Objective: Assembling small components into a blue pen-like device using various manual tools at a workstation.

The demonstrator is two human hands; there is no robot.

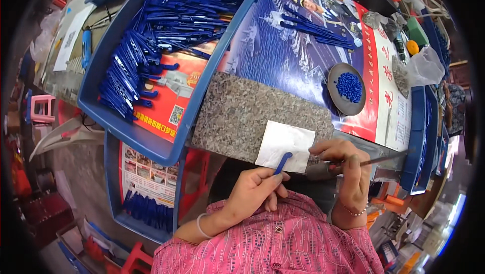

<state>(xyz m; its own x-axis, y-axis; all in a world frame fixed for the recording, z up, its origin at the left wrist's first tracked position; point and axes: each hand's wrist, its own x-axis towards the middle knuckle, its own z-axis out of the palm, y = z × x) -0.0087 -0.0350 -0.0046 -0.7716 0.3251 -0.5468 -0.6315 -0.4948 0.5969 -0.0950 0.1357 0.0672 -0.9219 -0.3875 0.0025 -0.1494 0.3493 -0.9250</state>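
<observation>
Our left hand (pixel 257 188) pinches a blue hook (pixel 284 163) — likely light, stiff, best shank-held; at its three o'clock our right hand (pixel 349 162) grips a dark rod (pixel 389 157).

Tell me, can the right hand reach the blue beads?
Probably yes: the beads sit in an open dish ahead of the right hand; nothing tall stands between, but that hand holds a tool.

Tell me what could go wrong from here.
The white pad lies at the front edge of the stone slab, so it might slip off. The slim blue hooked piece, pinched in the left hand, could twist. The open dish of blue beads stands beyond the right hand; a knock might scatter them.
</observation>
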